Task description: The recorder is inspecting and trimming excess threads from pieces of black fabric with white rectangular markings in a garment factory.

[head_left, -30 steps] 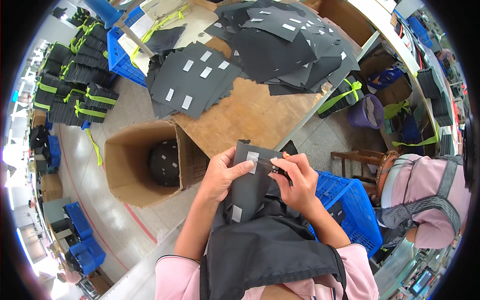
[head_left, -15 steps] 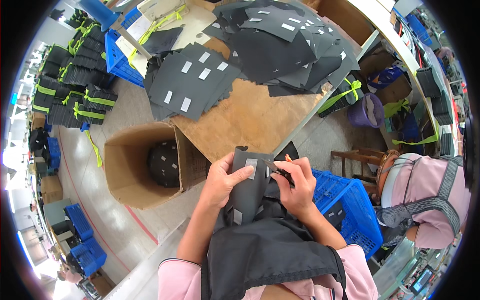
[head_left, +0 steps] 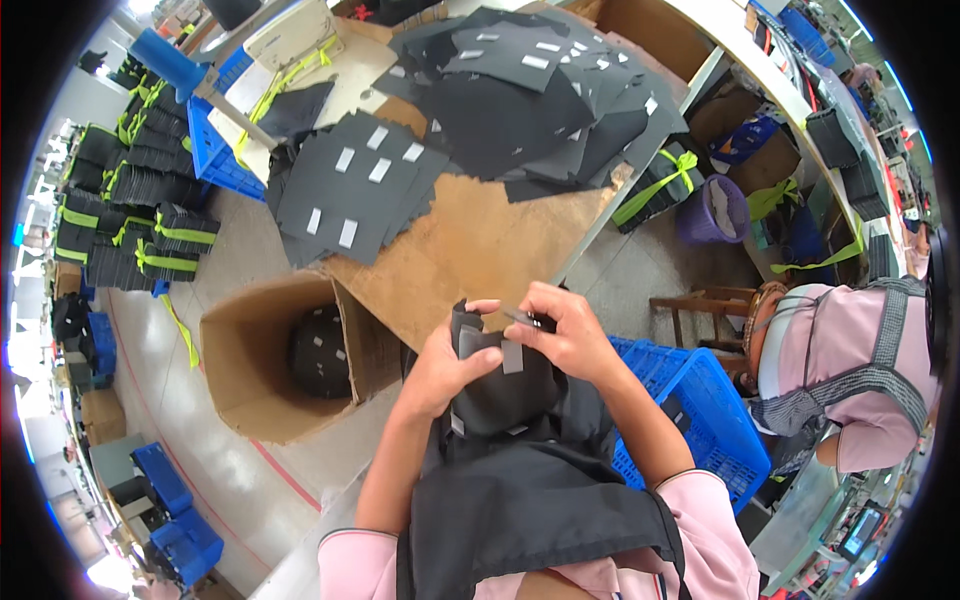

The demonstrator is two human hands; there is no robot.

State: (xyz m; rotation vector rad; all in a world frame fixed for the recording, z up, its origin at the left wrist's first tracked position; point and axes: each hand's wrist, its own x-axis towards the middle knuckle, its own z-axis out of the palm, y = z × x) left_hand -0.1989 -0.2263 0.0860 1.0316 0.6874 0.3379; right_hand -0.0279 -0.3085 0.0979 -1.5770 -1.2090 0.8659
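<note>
In front of my apron, a flexible black sheet piece [head_left: 508, 402] with white rectangular patches is curled upward. My left hand [head_left: 443, 368] is closed on its left side, the thumb lying across the face of the piece. At its upper right edge, beside a white patch [head_left: 512, 356], my right hand [head_left: 568, 338] is closed around small snips [head_left: 524, 319]. The blades point left toward my left fingers; the handles are mostly hidden in my palm. Whether the blades touch the piece I cannot tell.
A wooden table [head_left: 490, 235] ahead bears heaps of black sheets [head_left: 510, 110]. To the left lies an open cardboard box [head_left: 245, 350] with black pieces inside. A blue crate [head_left: 700, 410] stands close by my right arm. A person in pink [head_left: 850, 350] is at far right.
The piece has tipped and curled, its top edge now bent over by my left hand. My right hand has moved left and up with the snips. The whole view has shifted slightly.
</note>
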